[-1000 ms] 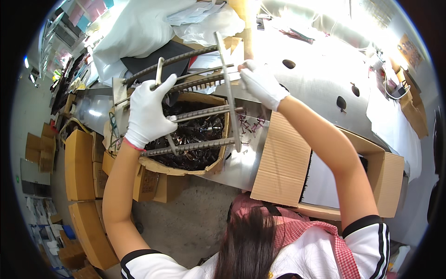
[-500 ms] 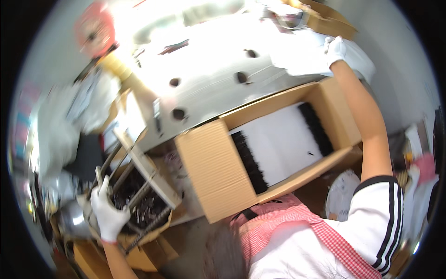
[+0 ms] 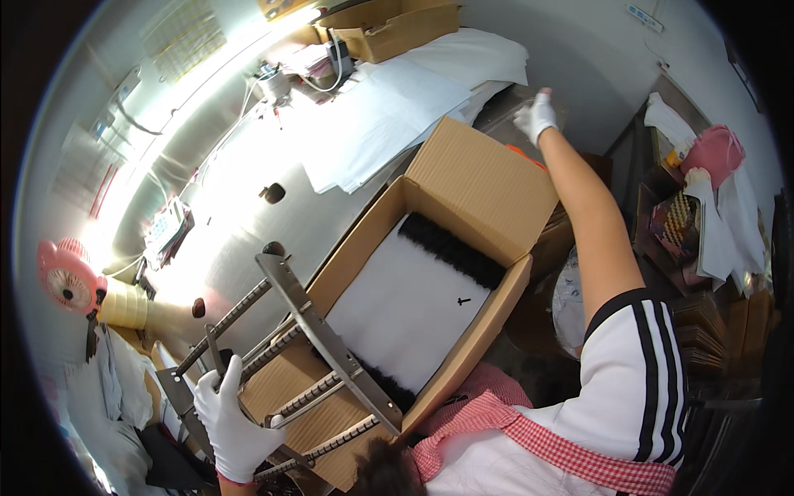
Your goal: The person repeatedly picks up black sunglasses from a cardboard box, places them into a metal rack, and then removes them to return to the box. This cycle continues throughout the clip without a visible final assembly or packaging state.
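Note:
In a white glove, my left hand (image 3: pixel 231 417) is closed around a bar of a metal rack (image 3: pixel 331 351) with notched, coil-wrapped rods. The rack hangs tilted over the left end of an open cardboard box (image 3: pixel 475 331). Inside the box lies a white sheet (image 3: pixel 413 302) with black fringed material (image 3: pixel 451 250) showing at both ends. A tiny black piece (image 3: pixel 464 301) rests on the sheet. My right hand (image 3: pixel 538 117), also gloved, reaches out beyond the box's far flap (image 3: pixel 488 182). Its fingers are curled by a greyish translucent surface; what they hold cannot be made out.
White paper sheets (image 3: pixel 380 120) cover the far part of the metal table (image 3: pixel 240 240), which has round holes. Another cardboard box (image 3: pixel 397 29) stands at the back. A pink fan (image 3: pixel 70 277) is at the left. Cloths and a pink bag (image 3: pixel 713 157) lie at the right.
My view has turned to the right. The rack has come up from beside the box to over its left end, held by my left hand. My right hand has left the white sheets.

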The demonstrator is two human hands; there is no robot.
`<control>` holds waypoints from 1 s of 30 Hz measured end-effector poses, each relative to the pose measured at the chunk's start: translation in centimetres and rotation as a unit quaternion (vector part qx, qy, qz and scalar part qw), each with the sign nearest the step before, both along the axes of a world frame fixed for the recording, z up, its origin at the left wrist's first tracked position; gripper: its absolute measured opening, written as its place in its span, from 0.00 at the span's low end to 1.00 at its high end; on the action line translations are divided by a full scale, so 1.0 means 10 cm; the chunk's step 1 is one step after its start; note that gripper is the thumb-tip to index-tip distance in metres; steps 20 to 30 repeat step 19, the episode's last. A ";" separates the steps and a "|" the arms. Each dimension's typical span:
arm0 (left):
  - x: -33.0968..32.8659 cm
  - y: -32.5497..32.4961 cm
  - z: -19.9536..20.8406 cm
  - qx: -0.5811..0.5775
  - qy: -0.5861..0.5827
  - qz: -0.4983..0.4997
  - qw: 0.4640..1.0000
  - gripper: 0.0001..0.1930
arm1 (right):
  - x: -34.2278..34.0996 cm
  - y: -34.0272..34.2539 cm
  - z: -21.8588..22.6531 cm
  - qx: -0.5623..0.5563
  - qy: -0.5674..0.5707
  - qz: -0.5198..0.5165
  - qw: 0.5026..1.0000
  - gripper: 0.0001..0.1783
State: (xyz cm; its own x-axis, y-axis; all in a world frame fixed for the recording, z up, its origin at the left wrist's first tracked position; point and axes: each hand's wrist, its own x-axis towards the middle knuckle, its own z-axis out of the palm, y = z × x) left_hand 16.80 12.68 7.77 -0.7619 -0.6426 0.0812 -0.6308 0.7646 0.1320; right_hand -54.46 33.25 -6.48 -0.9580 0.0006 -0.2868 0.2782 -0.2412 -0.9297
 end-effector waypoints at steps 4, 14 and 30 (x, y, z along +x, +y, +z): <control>-0.63 0.06 -0.01 0.003 -0.019 -0.096 0.995 0.47 | 0.37 -0.21 -0.05 0.263 0.031 0.233 0.936 0.44; -1.67 0.95 -0.36 -0.025 0.106 -0.384 0.917 0.57 | 4.01 1.00 1.15 0.384 0.703 0.343 0.491 0.31; -1.74 2.04 -0.43 -0.075 0.148 -0.620 0.767 0.58 | 5.11 1.72 1.09 0.618 0.349 0.440 0.550 0.51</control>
